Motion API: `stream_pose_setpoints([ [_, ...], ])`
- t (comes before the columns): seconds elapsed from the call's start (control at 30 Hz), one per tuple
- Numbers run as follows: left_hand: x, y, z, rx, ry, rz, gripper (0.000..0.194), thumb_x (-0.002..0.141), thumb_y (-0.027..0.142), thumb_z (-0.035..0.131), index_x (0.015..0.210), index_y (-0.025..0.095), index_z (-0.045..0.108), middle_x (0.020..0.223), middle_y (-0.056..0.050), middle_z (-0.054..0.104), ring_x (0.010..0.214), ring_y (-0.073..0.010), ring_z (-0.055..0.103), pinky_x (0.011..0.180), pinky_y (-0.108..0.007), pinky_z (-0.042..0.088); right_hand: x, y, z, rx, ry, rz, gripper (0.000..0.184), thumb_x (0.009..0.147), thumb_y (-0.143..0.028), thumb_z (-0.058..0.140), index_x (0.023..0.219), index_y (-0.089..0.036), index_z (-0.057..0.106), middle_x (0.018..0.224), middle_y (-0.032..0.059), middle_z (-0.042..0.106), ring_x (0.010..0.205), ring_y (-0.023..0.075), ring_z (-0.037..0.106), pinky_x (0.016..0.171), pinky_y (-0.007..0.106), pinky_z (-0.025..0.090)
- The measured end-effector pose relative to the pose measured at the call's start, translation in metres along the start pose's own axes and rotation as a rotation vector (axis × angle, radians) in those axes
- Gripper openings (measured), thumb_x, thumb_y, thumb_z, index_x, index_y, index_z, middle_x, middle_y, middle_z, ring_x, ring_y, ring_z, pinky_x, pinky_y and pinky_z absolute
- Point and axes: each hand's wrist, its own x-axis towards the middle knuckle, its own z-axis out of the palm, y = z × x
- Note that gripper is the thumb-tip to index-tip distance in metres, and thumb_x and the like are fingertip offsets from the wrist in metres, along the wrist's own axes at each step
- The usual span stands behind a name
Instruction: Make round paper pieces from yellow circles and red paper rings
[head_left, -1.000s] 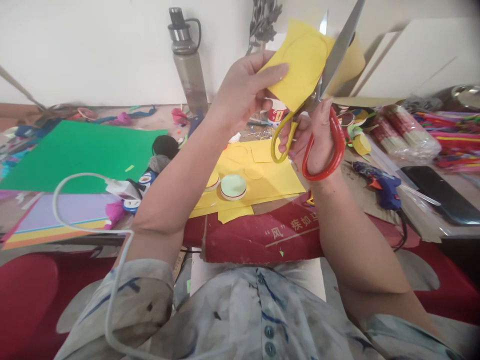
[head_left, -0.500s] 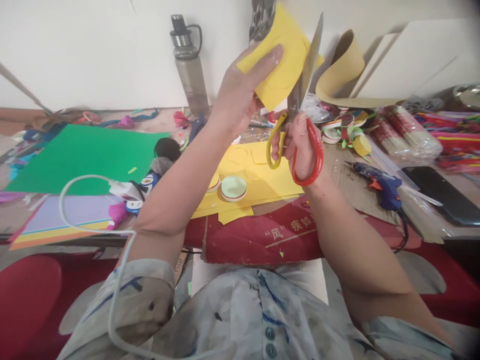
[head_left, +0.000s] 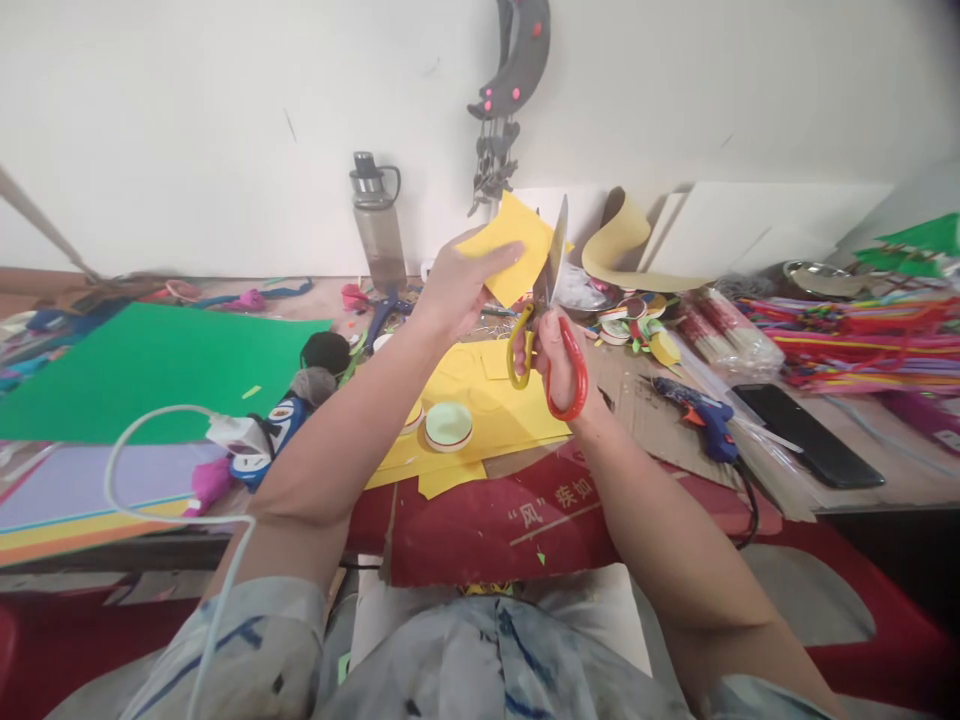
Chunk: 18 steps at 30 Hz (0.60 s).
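Note:
Pinched in my left hand [head_left: 459,290] is a piece of yellow paper [head_left: 517,248], held up above the table with the thumb across its face. My right hand [head_left: 556,350] grips scissors [head_left: 556,255] with one red and one yellow handle loop; the blades are parted and point upward at the paper's right edge. Whether the blades touch the paper is hard to tell. Below the hands lie yellow sheets [head_left: 517,405] with faint round outlines. A small round pale-green piece with a white rim [head_left: 448,427] rests on them, and a similar yellow one is partly behind my left arm.
A bottle [head_left: 379,235] stands at the back by the wall. Green card [head_left: 150,365], a power strip with a white cable [head_left: 180,408] lie left. On the right are a blue glue gun [head_left: 705,420], a black phone [head_left: 810,435] and pipe cleaners [head_left: 862,340].
The camera view has tilted upward, so the hands and table appear lower and a hanging moon ornament shows more fully. Both hands keep their hold on the paper and the scissors.

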Motion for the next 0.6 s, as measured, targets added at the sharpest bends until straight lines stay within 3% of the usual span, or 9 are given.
stream_pose_setpoints([
  [0.13,-0.0017,0.0001,0.0007,0.002,0.008,0.014,0.037,0.072,0.03,0.096,0.102,0.021,0.076,0.1,-0.01,0.08,0.117,-0.0332,0.076,0.098,-0.046,0.065,-0.0008,-0.0055,0.0035,0.058,0.044,0.005,0.055,0.094,-0.082,0.06,0.102,-0.028,0.062,0.073,-0.0026,0.057,0.056,0.0134,0.054,0.049,0.03,0.041],
  [0.4,-0.0004,-0.0017,0.0025,0.005,0.033,0.009,0.034,0.072,0.023,0.095,0.101,0.021,0.076,0.099,-0.009,0.08,0.112,-0.0295,0.077,0.099,-0.042,0.065,-0.0012,-0.0092,0.0053,-0.069,0.078,-0.068,0.054,0.098,-0.082,0.053,0.097,-0.028,0.06,0.067,-0.0037,0.053,0.05,0.0133,0.047,0.048,0.032,0.038],
  [0.6,0.0006,-0.0038,0.0022,-0.017,0.022,0.008,0.038,0.072,0.021,0.095,0.105,0.018,0.075,0.096,-0.007,0.079,0.11,-0.0278,0.078,0.099,-0.04,0.064,-0.0009,-0.0082,0.005,-0.049,0.087,-0.045,0.059,0.095,-0.084,0.056,0.107,-0.027,0.061,0.066,-0.005,0.05,0.05,0.0127,0.047,0.047,0.03,0.037],
])
